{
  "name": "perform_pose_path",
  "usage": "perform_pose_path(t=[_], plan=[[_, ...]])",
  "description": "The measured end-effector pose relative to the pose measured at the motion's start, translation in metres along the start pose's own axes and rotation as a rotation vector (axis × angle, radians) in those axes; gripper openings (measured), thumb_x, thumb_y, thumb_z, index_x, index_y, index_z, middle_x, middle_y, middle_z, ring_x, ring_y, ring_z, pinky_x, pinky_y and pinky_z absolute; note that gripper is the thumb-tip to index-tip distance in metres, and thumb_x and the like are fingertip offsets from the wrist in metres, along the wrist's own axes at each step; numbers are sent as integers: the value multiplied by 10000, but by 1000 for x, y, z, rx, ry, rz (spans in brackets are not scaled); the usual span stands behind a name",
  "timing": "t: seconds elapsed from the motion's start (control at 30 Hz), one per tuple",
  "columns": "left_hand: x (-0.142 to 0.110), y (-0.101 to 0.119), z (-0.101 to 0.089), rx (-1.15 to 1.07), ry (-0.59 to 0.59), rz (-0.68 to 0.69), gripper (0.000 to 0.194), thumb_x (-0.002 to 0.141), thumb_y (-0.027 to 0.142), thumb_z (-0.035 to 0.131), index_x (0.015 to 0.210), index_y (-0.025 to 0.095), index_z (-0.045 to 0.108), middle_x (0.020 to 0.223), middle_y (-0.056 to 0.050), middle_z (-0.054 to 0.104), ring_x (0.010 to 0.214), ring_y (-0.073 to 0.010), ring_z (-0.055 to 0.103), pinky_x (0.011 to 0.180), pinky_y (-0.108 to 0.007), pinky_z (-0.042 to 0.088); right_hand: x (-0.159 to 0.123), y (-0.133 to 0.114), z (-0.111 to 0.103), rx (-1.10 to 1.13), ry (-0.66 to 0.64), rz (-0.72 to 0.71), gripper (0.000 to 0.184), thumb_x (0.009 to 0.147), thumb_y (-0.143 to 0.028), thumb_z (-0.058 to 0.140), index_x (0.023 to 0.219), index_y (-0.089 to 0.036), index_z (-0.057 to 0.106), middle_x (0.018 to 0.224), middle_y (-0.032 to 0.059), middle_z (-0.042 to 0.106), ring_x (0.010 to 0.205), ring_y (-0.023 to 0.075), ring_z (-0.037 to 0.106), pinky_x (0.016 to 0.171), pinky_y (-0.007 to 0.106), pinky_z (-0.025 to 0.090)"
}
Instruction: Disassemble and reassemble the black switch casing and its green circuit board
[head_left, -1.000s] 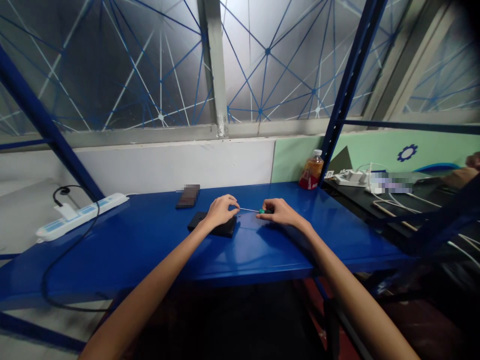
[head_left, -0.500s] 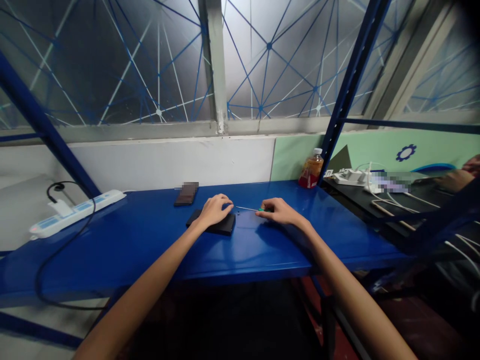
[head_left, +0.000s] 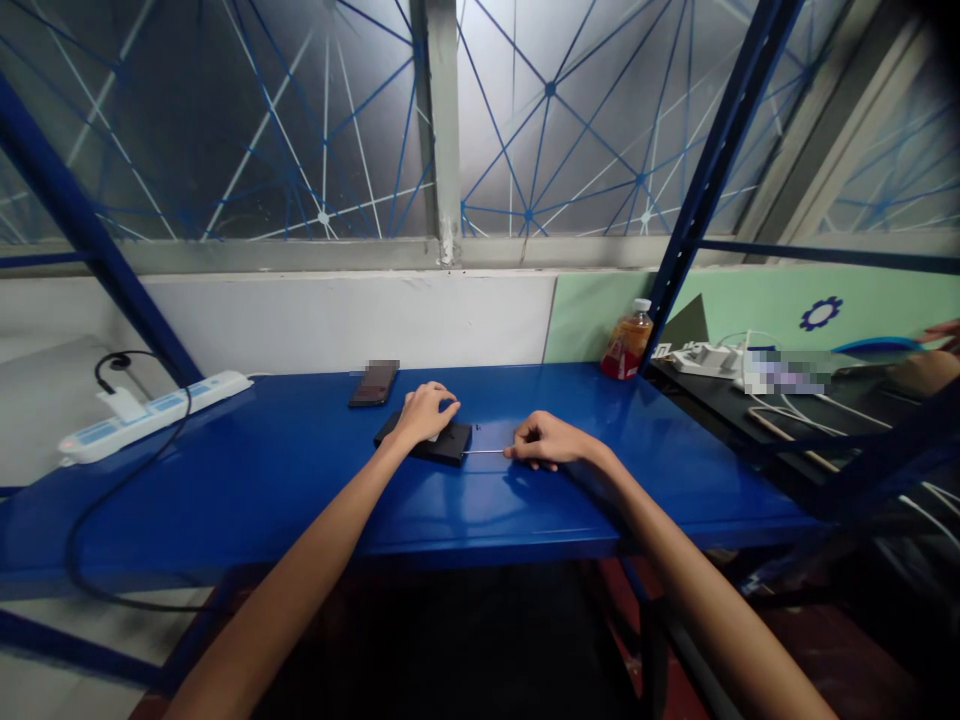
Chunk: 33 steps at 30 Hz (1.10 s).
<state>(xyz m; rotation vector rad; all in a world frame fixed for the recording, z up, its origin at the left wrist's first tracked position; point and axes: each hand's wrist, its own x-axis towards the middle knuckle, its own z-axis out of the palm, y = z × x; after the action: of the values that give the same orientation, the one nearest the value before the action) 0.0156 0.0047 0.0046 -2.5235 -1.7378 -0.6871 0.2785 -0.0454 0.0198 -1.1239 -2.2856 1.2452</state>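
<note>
A flat black case (head_left: 454,446) lies on the blue table, with my left hand (head_left: 427,412) over its top, fingers bent and thumb apart, holding it in place. My right hand (head_left: 546,440) is closed around a screwdriver (head_left: 487,452); the handle is hidden in the fist. Its thin metal shaft points left and the tip meets the right side of the case. Between the hands, a little farther back, lie a few tiny dark pieces (head_left: 478,428), too small to name for certain.
Behind my left hand is a dark phone (head_left: 375,384). A white power strip (head_left: 157,415) with a black cable lies at the left. A drink bottle (head_left: 628,340) stands at the back right. Beyond the blue post, another person's hand (head_left: 930,370) shows near white cables.
My right hand has come nearer, turning the screwdriver so its tip moved from behind the case's corner to the case's right side. My left hand shifted slightly on the case.
</note>
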Motion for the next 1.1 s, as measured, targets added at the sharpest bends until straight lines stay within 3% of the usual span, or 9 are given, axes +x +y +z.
perform_pose_path(t=[0.2,0.53,0.83,1.1], plan=[[0,-2,1,-5,-5,-15,293,896,413,495,963,253,731,1180,-70,619,1116,-271,558,952,-431,422,-2,-1,-3,-11,-4,17,367,763,-445,624,569,-138,576,505,3,565,360,70,449,355,196,337],[2,-8,5,-48,-26,-40,300,881,418,522,1069,260,694,1166,-55,644,1106,-236,581,980,-344,426,1,4,-2,-49,-13,15,357,779,-439,616,588,-138,584,504,-6,560,377,73,463,357,190,354],[-1,-3,2,23,-88,-92,350,889,478,482,1126,293,662,1209,-67,618,1134,-263,557,962,-396,416,-1,2,-4,-21,-26,-1,443,759,-549,645,602,-141,575,525,-5,561,389,73,461,362,195,352],[-5,1,3,114,-95,-265,427,874,534,454,1114,249,663,1204,-136,603,1157,-340,508,952,-517,375,-1,4,-2,-34,-14,20,458,701,-592,692,705,-147,583,564,-7,572,401,78,450,365,199,329]])
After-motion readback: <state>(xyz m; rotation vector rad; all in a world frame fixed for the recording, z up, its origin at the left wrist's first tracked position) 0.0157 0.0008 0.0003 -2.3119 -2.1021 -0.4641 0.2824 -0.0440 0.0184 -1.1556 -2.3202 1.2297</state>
